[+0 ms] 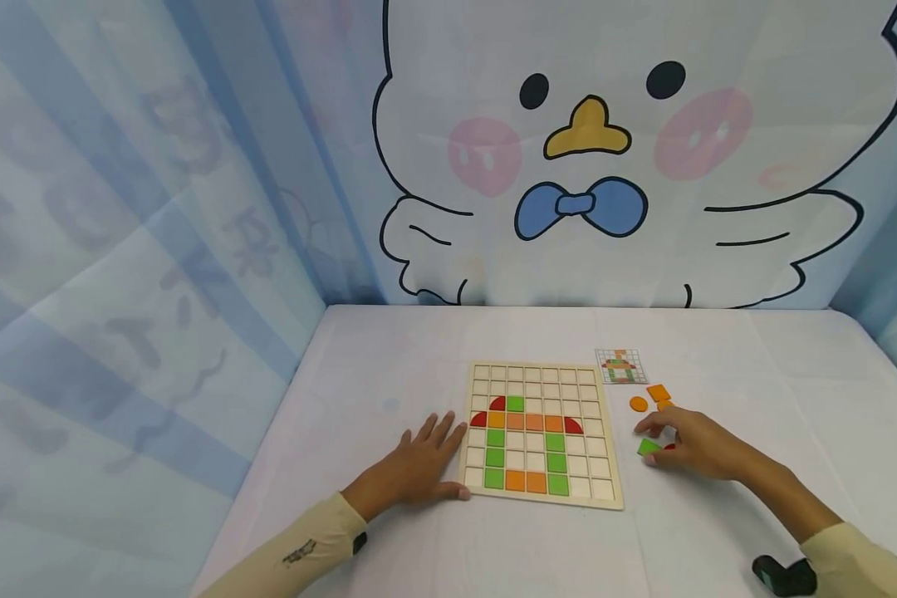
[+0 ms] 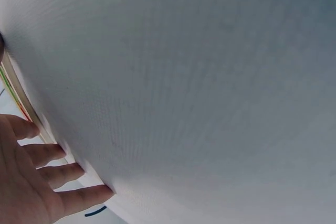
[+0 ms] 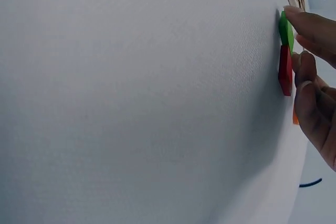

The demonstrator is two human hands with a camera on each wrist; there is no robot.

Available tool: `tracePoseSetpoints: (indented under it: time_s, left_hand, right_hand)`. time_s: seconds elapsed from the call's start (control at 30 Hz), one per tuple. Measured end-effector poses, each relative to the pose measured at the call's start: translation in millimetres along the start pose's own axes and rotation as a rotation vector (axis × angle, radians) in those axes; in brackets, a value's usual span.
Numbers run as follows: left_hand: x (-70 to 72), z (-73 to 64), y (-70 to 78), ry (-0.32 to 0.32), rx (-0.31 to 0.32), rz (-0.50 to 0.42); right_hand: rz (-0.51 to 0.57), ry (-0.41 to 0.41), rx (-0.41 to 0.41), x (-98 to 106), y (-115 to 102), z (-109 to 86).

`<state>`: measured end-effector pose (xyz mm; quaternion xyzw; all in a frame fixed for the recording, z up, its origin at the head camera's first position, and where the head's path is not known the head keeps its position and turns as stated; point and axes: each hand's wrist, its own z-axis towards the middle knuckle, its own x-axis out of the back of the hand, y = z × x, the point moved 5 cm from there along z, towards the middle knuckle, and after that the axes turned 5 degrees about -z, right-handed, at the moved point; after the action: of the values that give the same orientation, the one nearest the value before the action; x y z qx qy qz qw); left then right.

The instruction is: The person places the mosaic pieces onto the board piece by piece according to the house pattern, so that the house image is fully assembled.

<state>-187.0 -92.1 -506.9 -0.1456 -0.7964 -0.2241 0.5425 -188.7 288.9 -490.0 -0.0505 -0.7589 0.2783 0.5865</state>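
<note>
My left hand (image 1: pixel 421 467) lies spread at the left edge of a wooden grid board (image 1: pixel 598 390), fingertips and thumb right at its rim; the left wrist view shows the straight fingers (image 2: pixel 86 199) along that edge. On the board, green, orange and red pieces form a pattern. My right hand (image 1: pixel 698 444) is over loose pieces right of the board, thumb and fingers apart around a green tile (image 1: pixel 649 447). In the right wrist view the thumb tip touches the green tile (image 3: pixel 286 30). Beside it is a red piece (image 3: pixel 285 71), mostly covered by the hand in the head view.
Above the right hand lie an orange round piece (image 1: pixel 639 404), an orange tile (image 1: pixel 659 393) and another orange piece partly hidden. A small pattern card (image 1: pixel 621 366) sits at the board's upper right corner. A white cloth covers the table (image 1: pixel 389 357); a printed curtain (image 1: pixel 433 249) hangs behind.
</note>
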Motion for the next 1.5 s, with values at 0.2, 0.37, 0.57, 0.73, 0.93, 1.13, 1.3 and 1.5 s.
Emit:
tracePoseSetpoints:
  time_s: [0.2,0.37,0.57,0.73,0.93,1.13,1.3,1.5]
  left_hand:
    - [0.6,-0.8,1.6,-0.002,0.003,0.0]
    - [1.4,-1.1,2.4,-0.002,-0.001,0.004]
    - [2.2,-1.0,2.3,-0.003,-0.003,0.008]
    - [2.4,-0.9,2.3,-0.003,-0.004,0.012]
    - [1.6,-0.8,2.6,-0.006,0.001,0.025]
    - [0.0,0.8,2.1,-0.011,0.011,0.045]
    - [1.7,0.0,2.8,-0.008,0.008,0.042]
    - [1.3,-0.1,1.9,-0.013,0.007,0.023]
  right_hand:
    - [-0.014,0.012,-0.011,-3,3,-1.9]
    - [-0.016,0.027,-0.023,-4,4,-2.6]
    - [-0.005,0.028,-0.02,-5,3,-2.0]
    - [0.0,0.034,-0.003,-6,1,-1.5]
    - [0.022,0.049,0.007,-7,-2,-1.7]
    - [0.053,0.034,0.014,-7,-5,1.3]
    - [0.067,0.024,0.013,-1,-14,5.6]
    - [0.097,0.026,0.024,5,-25,13.0]
